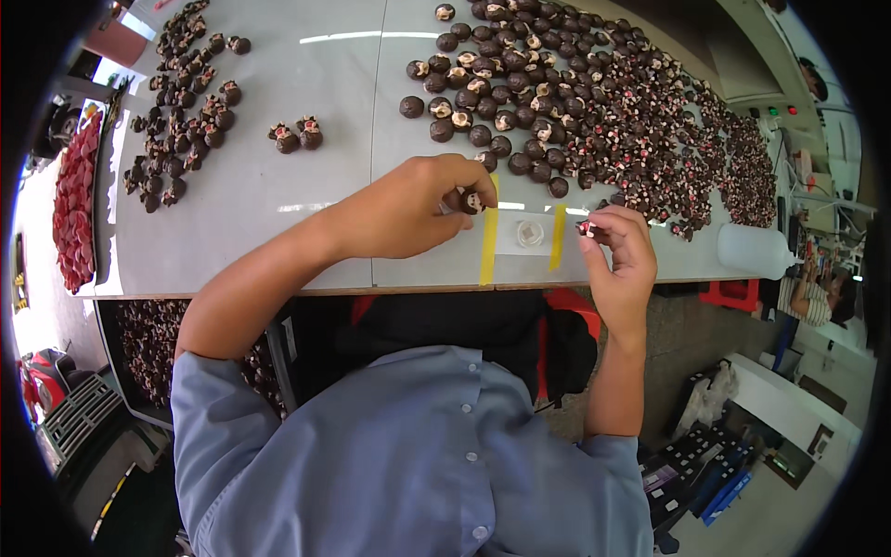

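Above the table's front edge, my left hand is closed on a dark brown ball-shaped piece with a cream patch, pinched between fingers and thumb. My right hand pinches a small dark figure piece with red and white spots. A small clear round dish, its contents too small to tell, sits on the table between my hands, flanked by two yellow tape strips. Two joined figures, each a small coloured piece on a brown ball, stand beyond my left forearm.
Many brown balls and small spotted pieces spread across the table's far right. More joined figures cluster at the left, near a tray of red pieces. A white bottle lies at the right edge. A dark crate stands below left.
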The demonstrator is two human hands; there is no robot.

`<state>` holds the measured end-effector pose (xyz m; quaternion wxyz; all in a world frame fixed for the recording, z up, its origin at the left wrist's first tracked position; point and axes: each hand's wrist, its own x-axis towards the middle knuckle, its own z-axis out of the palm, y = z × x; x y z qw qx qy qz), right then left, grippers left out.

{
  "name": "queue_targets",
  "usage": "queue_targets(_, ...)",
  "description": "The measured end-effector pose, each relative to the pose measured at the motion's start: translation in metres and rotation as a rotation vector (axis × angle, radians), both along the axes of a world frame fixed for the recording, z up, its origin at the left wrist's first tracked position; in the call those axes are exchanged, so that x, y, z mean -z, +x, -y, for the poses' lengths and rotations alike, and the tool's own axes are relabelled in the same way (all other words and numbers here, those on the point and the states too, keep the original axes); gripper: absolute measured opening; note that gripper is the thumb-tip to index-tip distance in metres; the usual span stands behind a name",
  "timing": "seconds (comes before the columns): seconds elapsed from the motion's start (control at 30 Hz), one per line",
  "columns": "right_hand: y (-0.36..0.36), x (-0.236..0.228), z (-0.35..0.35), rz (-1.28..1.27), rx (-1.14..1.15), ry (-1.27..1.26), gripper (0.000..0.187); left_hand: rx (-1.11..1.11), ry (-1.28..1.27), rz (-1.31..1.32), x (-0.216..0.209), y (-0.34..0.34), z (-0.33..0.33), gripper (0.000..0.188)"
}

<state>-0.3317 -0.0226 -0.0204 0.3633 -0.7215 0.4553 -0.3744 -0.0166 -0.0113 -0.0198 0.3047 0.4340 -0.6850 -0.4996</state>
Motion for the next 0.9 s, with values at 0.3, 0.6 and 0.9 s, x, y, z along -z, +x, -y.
queue_targets(0.3,0.010,-0.015,-0.003,-0.269,-0.193,-0.118,0.030,-0.081,0.144,-0.074,0.014,-0.003,-0.004,0.028)
queue_targets(0.6,0.027,-0.016,0.002,-0.534,-0.318,-0.399,0.033,-0.035,-0.035,-0.104,0.026,-0.004,-0.010,0.032)
queue_targets(0.9,0.032,-0.023,0.004,-0.652,-0.368,-0.464,0.032,-0.049,-0.090,-0.124,0.026,-0.007,-0.013,0.027)
